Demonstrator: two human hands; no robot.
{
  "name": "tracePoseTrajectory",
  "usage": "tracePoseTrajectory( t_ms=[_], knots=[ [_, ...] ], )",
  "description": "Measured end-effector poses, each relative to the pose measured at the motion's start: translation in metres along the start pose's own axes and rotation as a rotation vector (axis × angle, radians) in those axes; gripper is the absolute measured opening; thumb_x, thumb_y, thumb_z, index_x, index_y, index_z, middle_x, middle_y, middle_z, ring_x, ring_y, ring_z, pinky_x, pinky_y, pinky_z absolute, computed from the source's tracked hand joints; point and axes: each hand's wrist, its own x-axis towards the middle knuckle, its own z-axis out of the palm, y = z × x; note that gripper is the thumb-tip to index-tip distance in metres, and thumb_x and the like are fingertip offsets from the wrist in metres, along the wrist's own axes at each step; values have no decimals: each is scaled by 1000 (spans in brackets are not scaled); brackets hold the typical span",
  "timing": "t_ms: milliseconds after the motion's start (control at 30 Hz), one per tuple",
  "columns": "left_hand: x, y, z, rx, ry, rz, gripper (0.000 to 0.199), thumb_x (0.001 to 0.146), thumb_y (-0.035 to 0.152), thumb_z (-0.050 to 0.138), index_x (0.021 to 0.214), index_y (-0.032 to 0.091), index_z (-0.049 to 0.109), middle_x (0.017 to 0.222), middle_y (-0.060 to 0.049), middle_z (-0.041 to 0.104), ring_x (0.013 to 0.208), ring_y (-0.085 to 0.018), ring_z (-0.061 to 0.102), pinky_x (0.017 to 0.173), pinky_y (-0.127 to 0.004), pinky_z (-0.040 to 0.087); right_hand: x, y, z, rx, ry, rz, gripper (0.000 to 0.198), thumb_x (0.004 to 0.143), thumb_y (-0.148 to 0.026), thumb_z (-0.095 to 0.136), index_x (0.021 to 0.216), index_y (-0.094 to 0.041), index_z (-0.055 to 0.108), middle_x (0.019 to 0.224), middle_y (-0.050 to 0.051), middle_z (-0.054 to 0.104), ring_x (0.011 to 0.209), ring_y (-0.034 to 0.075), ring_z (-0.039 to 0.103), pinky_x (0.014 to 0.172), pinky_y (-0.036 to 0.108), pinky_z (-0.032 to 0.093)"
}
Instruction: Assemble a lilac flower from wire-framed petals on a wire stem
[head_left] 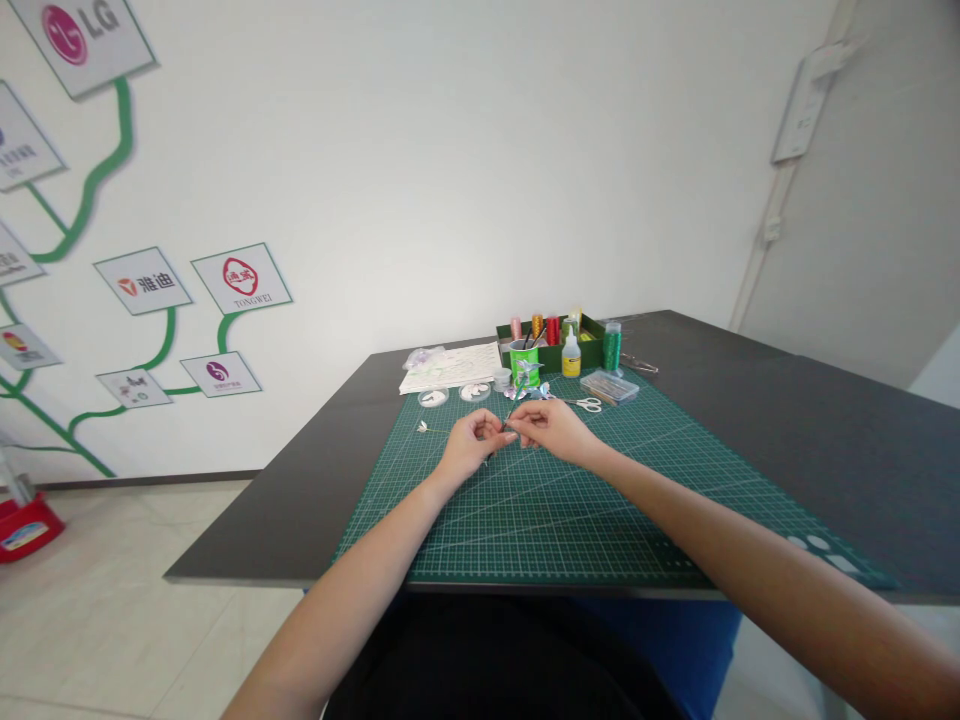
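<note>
Over the green cutting mat (pixel 622 510), my left hand (pixel 476 442) and my right hand (pixel 553 428) meet with fingertips pinched. Between them runs a thin dark green stem (pixel 517 398), slanting up and to the right, and both hands are closed on it. Bluish-white petals show by its upper end, but I cannot tell whether they belong to it. Fingers hide its middle part. Left of my left hand lies a small white flower (pixel 423 427) on a thin stalk. White-handled scissors (pixel 589 404) rest beyond my right hand.
Behind the hands stand a green cup (pixel 517 357) with tools, a yellow-labelled glue bottle (pixel 571 357), a green spool (pixel 613 347) and a dark green box (pixel 592 350) of thread spools. Nearby are a clear case (pixel 610 388), two shallow dishes (pixel 433 397) and white patterned sheets (pixel 454 367).
</note>
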Motion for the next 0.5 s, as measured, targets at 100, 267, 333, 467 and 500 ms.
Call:
tracePoseTrajectory(
  t_ms=[100, 267, 333, 467, 500],
  knots=[
    [0, 1, 0, 19, 0, 15, 40, 65, 42, 82, 75, 16, 54, 55, 7, 49, 47, -7, 45, 49, -20, 35, 0, 0, 0, 23, 4, 21, 23, 79, -37, 65, 79, -14, 67, 55, 0, 61, 52, 13, 58, 51, 23, 47],
    [0, 3, 1, 70, 5, 38, 41, 66, 45, 81, 73, 16, 53, 55, 7, 48, 49, -7, 42, 52, -21, 33, 1, 2, 1, 56, 7, 19, 27, 77, -42, 68, 77, -15, 67, 55, 0, 62, 51, 12, 57, 50, 23, 47],
    [-1, 5, 1, 105, 8, 45, 42, 66, 46, 80, 72, 16, 52, 56, 7, 48, 51, -8, 42, 53, -21, 34, 2, 3, 1, 58, 9, 14, 27, 77, -42, 68, 76, -15, 67, 55, 0, 62, 51, 12, 57, 50, 23, 48],
    [-4, 9, 2, 219, 39, 80, 41, 69, 47, 78, 70, 16, 52, 59, 5, 47, 56, -9, 41, 55, -22, 33, 2, 3, 1, 46, 16, 12, 25, 78, -40, 68, 76, -15, 67, 54, 0, 62, 50, 11, 57, 50, 22, 48],
    [-5, 10, 2, 246, 46, 90, 40, 70, 47, 77, 69, 17, 51, 60, 5, 47, 57, -9, 41, 56, -22, 32, 1, 3, 1, 43, 16, 12, 25, 78, -39, 68, 76, -15, 67, 55, 0, 62, 50, 11, 57, 50, 22, 48]
  ],
)
